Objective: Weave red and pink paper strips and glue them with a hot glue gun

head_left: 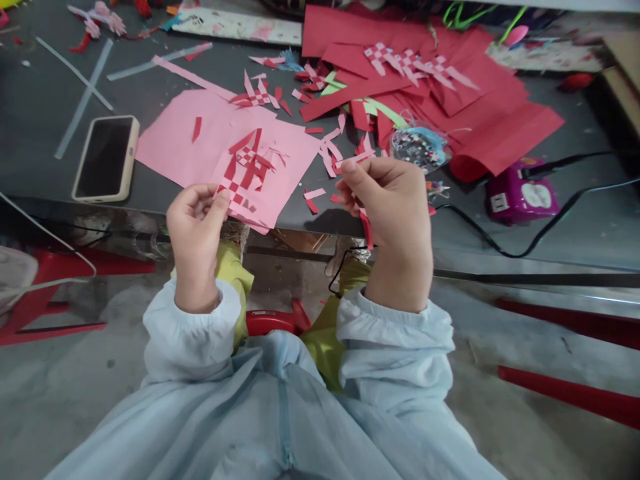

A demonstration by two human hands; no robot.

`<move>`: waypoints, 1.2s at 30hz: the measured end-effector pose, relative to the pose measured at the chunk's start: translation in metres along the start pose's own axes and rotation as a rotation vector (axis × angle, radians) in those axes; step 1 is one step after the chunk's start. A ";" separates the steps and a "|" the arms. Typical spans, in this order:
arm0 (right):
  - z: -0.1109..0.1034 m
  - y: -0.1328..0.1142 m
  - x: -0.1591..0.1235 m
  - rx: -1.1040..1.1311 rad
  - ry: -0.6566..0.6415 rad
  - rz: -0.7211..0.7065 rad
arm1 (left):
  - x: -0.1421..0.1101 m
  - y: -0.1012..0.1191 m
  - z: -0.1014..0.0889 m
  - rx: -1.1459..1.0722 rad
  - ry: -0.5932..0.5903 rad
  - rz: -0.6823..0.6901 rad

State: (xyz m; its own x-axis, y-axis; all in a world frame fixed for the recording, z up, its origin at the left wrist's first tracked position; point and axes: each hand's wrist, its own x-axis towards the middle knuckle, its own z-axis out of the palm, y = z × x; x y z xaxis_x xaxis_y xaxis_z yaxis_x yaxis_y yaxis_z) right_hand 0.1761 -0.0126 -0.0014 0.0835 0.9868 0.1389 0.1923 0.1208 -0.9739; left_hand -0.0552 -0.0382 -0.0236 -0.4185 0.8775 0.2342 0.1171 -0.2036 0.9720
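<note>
Pale blue jacket foremost, a person works at a dark surface strewn with cut paper, both hands at its near edge. In the left hand, thumb and forefinger pinch one end of a red-and-pink checked piece. It runs out to the right from that grip, its long axis slanting down toward the wearer, across the near corner of the pink sheet; whether it touches the sheet, I cannot tell from where I stand.

Off to the right, well apart from the piece, is the right hand, fingers curled and thumb pressed to the forefinger. A pink strip shows behind that thumb and a red strip below the fingers; I cannot make out whether either is gripped. The left hand is plainly the nearer one, already on the piece, whose free end points into the gap between the two.

Beyond the left hand, a phone lies beside the sheet. Beyond the right are a bag of beads and heaped red paper, with a purple box farther right.
</note>
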 end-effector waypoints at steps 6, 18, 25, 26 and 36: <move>-0.004 0.002 -0.001 0.039 -0.018 -0.004 | -0.004 0.002 0.007 0.097 -0.053 -0.080; -0.010 -0.001 -0.003 0.012 -0.030 -0.021 | -0.008 -0.001 0.016 0.205 -0.142 -0.072; -0.020 -0.006 -0.005 -0.037 0.030 -0.012 | -0.004 -0.006 0.010 0.523 0.012 0.137; -0.022 -0.006 -0.005 -0.045 0.054 -0.026 | -0.003 -0.006 0.009 0.535 0.015 0.143; -0.039 0.002 -0.008 -0.021 0.245 -0.072 | 0.001 -0.007 0.002 0.569 -0.013 0.157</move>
State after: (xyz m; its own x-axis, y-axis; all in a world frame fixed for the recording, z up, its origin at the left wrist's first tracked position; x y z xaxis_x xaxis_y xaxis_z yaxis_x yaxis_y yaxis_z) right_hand 0.2141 -0.0243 0.0023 0.3027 0.9199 0.2494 0.2267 0.1847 -0.9563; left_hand -0.0549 -0.0349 -0.0304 -0.3465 0.8615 0.3712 0.6435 -0.0697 0.7623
